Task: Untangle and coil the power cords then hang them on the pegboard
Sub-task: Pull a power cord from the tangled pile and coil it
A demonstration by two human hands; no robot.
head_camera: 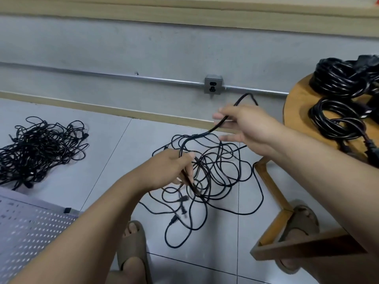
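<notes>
Nearest, two feet in tan sandals (132, 254) stand on the tiled floor (106, 144). A perforated pegboard (30, 232) lies flat at the lower left. Between the feet and the wall, a loose tangle of cords (221, 177) sprawls on the tiles. Over it, the left hand (174, 168) has its fingers curled and pinches a black cord (205, 133) low, at the top of the tangle. The same cord climbs to the right hand (246, 128), which holds it higher between half-bent fingers, and it loops out above the hand. Farther left on the floor sits a denser pile of cords (41, 148). At the right, a round wooden desk (295, 103) carries coiled cords (340, 117) near its left edge. A metal socket box (213, 86) is mounted on the wall beyond.
</notes>
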